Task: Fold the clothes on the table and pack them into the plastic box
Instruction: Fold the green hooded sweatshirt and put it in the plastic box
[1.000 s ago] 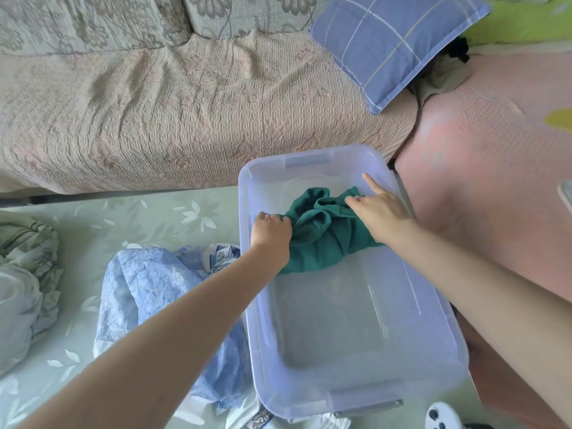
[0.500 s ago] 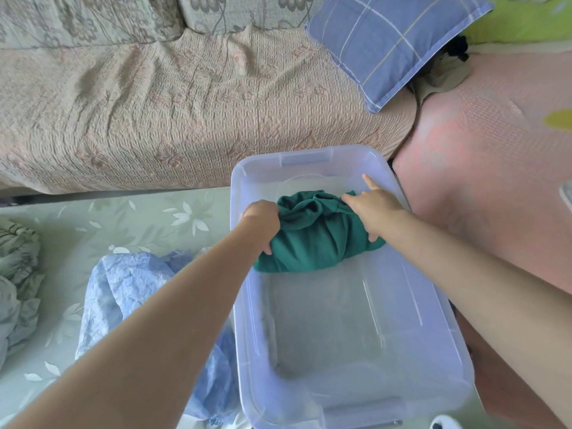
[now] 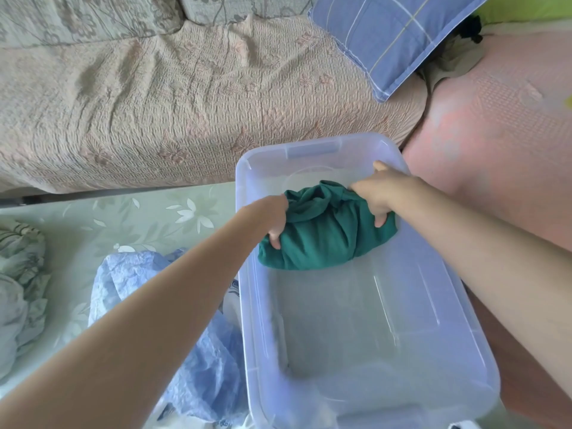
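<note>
Clutching a bunched green garment at either end with left hand and right hand, fingers curled into cloth, at far end of plastic box. Box walls close outside each hand; crumpled blue garment on worktop under left forearm. Bare box floor nearer than hands.

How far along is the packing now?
Done: the green garment is bundled and inside the plastic box, at its far end. In hand: the left hand and right hand grip it there. Left: the blue garment and pale patterned clothes lie unfolded on the table.
</note>
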The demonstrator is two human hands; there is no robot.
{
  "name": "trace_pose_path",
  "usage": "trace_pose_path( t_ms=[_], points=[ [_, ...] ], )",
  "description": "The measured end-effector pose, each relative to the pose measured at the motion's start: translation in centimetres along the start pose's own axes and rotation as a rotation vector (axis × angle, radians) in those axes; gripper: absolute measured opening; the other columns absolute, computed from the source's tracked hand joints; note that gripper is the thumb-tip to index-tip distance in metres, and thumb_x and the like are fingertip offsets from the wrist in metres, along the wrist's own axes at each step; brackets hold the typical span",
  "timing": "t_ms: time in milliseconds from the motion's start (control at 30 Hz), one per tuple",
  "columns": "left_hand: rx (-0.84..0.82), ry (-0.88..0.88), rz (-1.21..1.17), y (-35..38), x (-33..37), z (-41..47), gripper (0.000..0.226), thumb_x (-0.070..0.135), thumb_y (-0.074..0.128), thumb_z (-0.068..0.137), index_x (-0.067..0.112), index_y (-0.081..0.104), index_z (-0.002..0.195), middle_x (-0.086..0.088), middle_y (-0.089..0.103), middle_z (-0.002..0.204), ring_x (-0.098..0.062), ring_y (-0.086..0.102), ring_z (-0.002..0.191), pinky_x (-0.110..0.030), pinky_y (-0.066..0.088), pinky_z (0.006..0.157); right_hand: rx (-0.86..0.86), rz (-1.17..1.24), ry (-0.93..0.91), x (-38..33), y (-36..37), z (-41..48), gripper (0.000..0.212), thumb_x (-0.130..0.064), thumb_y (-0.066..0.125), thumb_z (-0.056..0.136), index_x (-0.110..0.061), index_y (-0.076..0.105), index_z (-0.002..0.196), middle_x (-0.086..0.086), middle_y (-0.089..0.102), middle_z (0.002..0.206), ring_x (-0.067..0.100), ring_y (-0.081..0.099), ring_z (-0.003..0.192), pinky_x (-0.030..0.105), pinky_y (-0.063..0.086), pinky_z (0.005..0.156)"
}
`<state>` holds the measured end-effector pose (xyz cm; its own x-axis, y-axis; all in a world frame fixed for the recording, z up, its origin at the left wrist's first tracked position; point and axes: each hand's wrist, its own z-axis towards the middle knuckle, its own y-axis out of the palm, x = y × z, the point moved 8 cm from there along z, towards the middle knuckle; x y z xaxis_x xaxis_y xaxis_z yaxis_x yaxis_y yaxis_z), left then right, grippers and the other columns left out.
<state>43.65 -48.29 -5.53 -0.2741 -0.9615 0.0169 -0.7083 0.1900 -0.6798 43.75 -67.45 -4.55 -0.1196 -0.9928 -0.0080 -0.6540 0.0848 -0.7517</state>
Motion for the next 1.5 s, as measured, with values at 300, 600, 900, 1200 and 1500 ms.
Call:
trace_pose_path(
  t_ms=[300, 600, 900, 1200, 1500],
  points=[
    [0.41, 0.096, 0.331, 3.3, 3.5, -3.9, 0.145, 0.077, 0.069, 0.053, 0.004, -0.012, 0.148, -0.015, 0.009, 0.154, -0.036, 0.008, 0.143, -0.057, 0.011, 0.114, 0.409, -0.495, -0.358, -4.3, 3.1, -5.6, 0.14, -0.063, 0.08, 0.049, -0.012, -0.002, 0.151, 0.015, 0.001, 0.158, 0.03, 0.009, 0.144, 0.04, 0.002, 0.116],
    [0.373, 0.208, 0.143, -1.0, 2.6, -0.6, 0.064, 0.059, 0.072, 0.068, 0.012, 0.051, 0.108, 0.0, 0.056, 0.087, -0.025, 0.058, 0.09, -0.03, 0.04, 0.071, 0.281, -0.168, -0.407, -3.3, 0.7, -0.8, 0.089, -0.063, 0.076, 0.058, -0.03, 0.048, 0.136, 0.001, 0.07, 0.096, 0.023, 0.027, 0.141, 0.034, 0.018, 0.116],
    [0.063, 0.129, -0.167, -2.3, -0.1, 3.6, 0.076, 0.059, 0.083, 0.051, 0.019, 0.058, 0.111, 0.005, 0.061, 0.096, -0.022, 0.059, 0.094, -0.037, 0.05, 0.085, 0.032, -0.067, -0.313, -3.4, -1.3, 2.8, 0.059, -0.061, 0.081, 0.054, -0.037, 0.067, 0.106, -0.013, 0.062, 0.08, 0.019, 0.057, 0.084, 0.03, 0.047, 0.072],
    [0.974, 0.323, 0.289, 0.6, 6.4, -8.2, 0.07, 0.005, 0.044, 0.073, 0.015, 0.041, 0.142, -0.013, 0.043, 0.144, -0.03, 0.043, 0.132, -0.041, 0.04, 0.105, 0.911, -0.45, -0.35, -4.2, 1.5, -7.9, 0.086, -0.031, 0.078, 0.069, -0.007, 0.04, 0.142, 0.012, 0.035, 0.151, 0.031, 0.038, 0.136, 0.04, 0.033, 0.106],
    [0.582, -0.004, 0.406, 5.6, 4.8, -5.2, 0.105, 0.015, 0.054, 0.09, 0.014, -0.041, 0.135, -0.011, -0.038, 0.148, -0.039, -0.02, 0.141, -0.06, 0.008, 0.113, 0.547, -0.758, -0.003, -2.2, 8.9, -6.9, 0.071, -0.024, 0.027, 0.102, 0.011, -0.02, 0.141, 0.035, -0.014, 0.15, 0.044, -0.005, 0.143, 0.057, 0.007, 0.116]
  ],
)
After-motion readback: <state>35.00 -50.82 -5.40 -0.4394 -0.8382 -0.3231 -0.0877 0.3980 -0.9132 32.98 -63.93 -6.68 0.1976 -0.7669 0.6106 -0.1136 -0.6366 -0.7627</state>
